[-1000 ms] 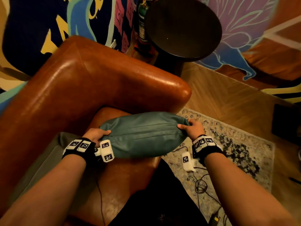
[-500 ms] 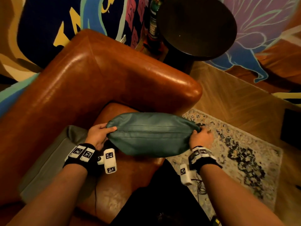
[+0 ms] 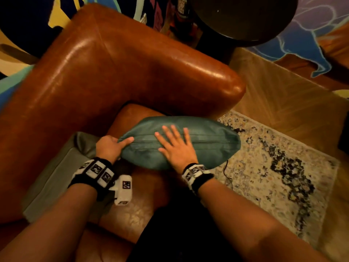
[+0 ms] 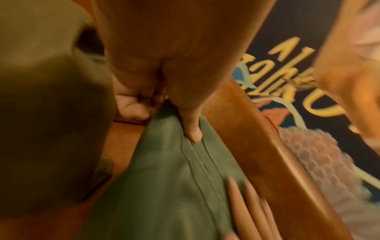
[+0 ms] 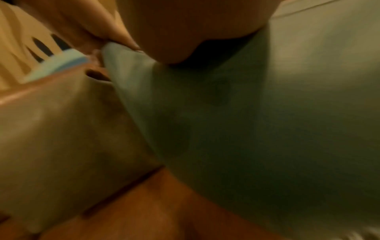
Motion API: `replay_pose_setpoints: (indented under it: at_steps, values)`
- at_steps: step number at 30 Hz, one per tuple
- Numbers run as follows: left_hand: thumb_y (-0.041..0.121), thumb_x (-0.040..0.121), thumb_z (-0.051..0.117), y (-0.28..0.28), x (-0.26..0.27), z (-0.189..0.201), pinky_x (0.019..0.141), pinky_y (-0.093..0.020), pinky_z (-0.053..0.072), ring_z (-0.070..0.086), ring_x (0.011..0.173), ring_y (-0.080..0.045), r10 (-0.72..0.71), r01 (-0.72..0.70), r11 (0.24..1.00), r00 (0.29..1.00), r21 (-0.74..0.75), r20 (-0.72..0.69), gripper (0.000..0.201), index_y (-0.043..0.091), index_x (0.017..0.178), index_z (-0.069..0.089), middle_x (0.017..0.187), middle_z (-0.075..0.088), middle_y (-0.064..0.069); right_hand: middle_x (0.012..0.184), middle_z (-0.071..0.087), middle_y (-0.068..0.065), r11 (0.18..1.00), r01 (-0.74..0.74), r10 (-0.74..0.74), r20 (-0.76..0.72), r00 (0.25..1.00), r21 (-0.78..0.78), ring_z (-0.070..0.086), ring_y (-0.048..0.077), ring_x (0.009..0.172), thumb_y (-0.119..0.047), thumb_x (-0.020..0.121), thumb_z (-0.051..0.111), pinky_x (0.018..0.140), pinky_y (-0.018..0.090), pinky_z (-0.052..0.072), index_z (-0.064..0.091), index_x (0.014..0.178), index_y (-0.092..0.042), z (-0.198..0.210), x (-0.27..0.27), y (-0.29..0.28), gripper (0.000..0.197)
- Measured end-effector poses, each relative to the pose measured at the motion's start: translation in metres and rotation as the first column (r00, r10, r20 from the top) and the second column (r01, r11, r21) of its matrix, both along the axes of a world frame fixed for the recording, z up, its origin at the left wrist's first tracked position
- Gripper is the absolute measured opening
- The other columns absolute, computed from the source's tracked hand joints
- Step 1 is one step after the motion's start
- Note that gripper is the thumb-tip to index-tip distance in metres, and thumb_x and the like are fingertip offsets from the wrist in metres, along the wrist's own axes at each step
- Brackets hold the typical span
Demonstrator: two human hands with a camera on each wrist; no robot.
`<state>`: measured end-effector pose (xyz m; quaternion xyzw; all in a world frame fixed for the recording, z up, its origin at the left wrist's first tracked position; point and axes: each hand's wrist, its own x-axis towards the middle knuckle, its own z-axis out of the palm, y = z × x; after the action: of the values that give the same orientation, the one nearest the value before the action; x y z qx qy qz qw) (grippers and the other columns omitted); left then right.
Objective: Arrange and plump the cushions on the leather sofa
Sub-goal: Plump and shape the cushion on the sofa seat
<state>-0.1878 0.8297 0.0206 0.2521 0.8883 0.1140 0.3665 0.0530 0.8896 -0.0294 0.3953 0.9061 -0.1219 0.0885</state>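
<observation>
A teal leather cushion (image 3: 207, 140) stands on its edge on the seat of the brown leather sofa (image 3: 117, 69), zip seam facing up. My left hand (image 3: 111, 148) grips its left end, thumb on top along the seam, as the left wrist view shows on the cushion (image 4: 164, 178). My right hand (image 3: 175, 144) lies flat on the top middle of the cushion, fingers straight and spread. In the right wrist view the cushion (image 5: 267, 129) fills the frame, blurred. A grey-green cushion (image 3: 54, 178) lies on the seat at the left, behind my left wrist.
A dark round side table (image 3: 243, 17) stands beyond the sofa arm, with a bottle (image 3: 181, 8) beside it. A patterned rug (image 3: 273, 163) covers the wood floor on the right, with a thin cable (image 3: 226, 173) on it. A painted wall runs behind.
My right hand let go of the cushion's right end and moved left onto its top middle, fingers flat. The left hand kept its hold on the left end.
</observation>
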Motion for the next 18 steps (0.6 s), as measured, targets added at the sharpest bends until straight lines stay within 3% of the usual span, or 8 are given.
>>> replay_pose_setpoints:
  at_steps: [3,7,9,11,12,14,16,18]
  values:
    - [0.053,0.074,0.079,-0.004,-0.014,0.001,0.069,-0.042,0.056,0.067,0.062,-0.034,-0.022,0.021,1.000,0.999,-0.019,-0.043,0.054,0.012,0.053,0.052,0.060,0.065,-0.019,0.165,0.017,0.000,0.970,0.241,-0.240,0.049,0.970,-0.019,0.015,0.027,0.152,-0.062,0.097,0.023,0.120,0.058,0.004,0.013,0.155,-0.040,-0.004,0.058,0.021,0.063]
    - [0.023,0.083,0.078,-0.001,0.004,0.003,0.076,-0.036,0.051,0.062,0.066,-0.020,0.076,-0.093,0.980,0.992,0.177,0.101,0.017,0.010,0.080,0.068,0.074,0.066,-0.009,0.166,0.001,0.007,0.821,0.570,-0.555,0.180,0.812,-0.034,0.000,0.032,0.153,-0.069,0.096,0.018,0.116,0.057,-0.014,0.000,0.156,-0.039,0.004,0.115,0.045,0.070]
    - [0.014,0.085,0.074,-0.001,0.010,0.001,0.085,-0.042,0.055,0.067,0.066,-0.017,0.331,-0.401,0.898,0.887,0.181,0.322,0.008,0.008,0.087,0.069,0.088,0.071,-0.017,0.162,0.018,0.017,0.531,0.820,-0.817,0.130,0.562,-0.215,0.021,0.039,0.148,-0.067,0.094,0.038,0.118,0.057,0.009,0.009,0.157,-0.024,0.020,0.131,0.057,0.081]
    - [0.032,0.087,0.071,0.000,0.019,-0.003,0.092,-0.047,0.055,0.071,0.087,-0.028,0.489,-0.546,0.834,0.799,0.082,0.351,0.032,0.004,0.102,0.069,0.108,0.070,-0.024,0.140,0.050,0.024,0.290,0.833,-0.939,0.026,0.342,-0.471,0.050,0.041,0.128,-0.048,0.096,0.055,0.102,0.043,0.040,0.037,0.141,-0.002,0.037,0.134,0.067,0.067]
    - [0.040,0.088,0.067,0.001,0.029,0.003,0.091,-0.046,0.055,0.069,0.097,-0.036,0.466,-0.502,0.860,0.844,0.087,0.264,0.043,0.000,0.105,0.068,0.110,0.069,-0.026,0.127,0.060,0.023,0.288,0.803,-0.948,-0.035,0.318,-0.521,0.057,0.039,0.117,-0.039,0.097,0.056,0.091,0.038,0.044,0.048,0.128,0.000,0.048,0.130,0.066,0.051]
    - [0.037,0.097,0.057,0.005,0.045,0.021,0.085,-0.045,0.047,0.063,0.099,-0.045,0.243,-0.228,0.938,0.970,0.260,-0.028,0.044,-0.006,0.099,0.064,0.104,0.066,-0.032,0.100,0.067,0.013,0.444,0.725,-0.892,-0.181,0.415,-0.527,0.063,0.033,0.095,-0.034,0.100,0.053,0.074,0.031,0.044,0.055,0.107,-0.007,0.067,0.123,0.057,0.027]
    - [0.033,0.101,0.052,0.004,0.043,0.045,0.076,-0.044,0.043,0.062,0.090,-0.042,0.084,-0.011,0.897,0.986,0.442,-0.144,0.038,-0.003,0.090,0.059,0.092,0.065,-0.030,0.083,0.063,-0.002,0.533,0.650,-0.844,-0.292,0.449,-0.541,0.059,0.021,0.078,-0.036,0.100,0.052,0.063,0.020,0.040,0.055,0.093,-0.016,0.084,0.134,0.049,0.022]
    - [0.032,0.102,0.051,0.004,0.025,0.065,0.073,-0.039,0.039,0.062,0.088,-0.038,0.091,0.023,0.848,0.978,0.530,-0.187,0.035,0.000,0.089,0.059,0.089,0.065,-0.026,0.088,0.066,-0.003,0.524,0.661,-0.850,-0.380,0.365,-0.537,0.061,0.019,0.082,-0.043,0.099,0.053,0.069,0.024,0.042,0.062,0.095,-0.018,0.098,0.155,0.050,0.027]
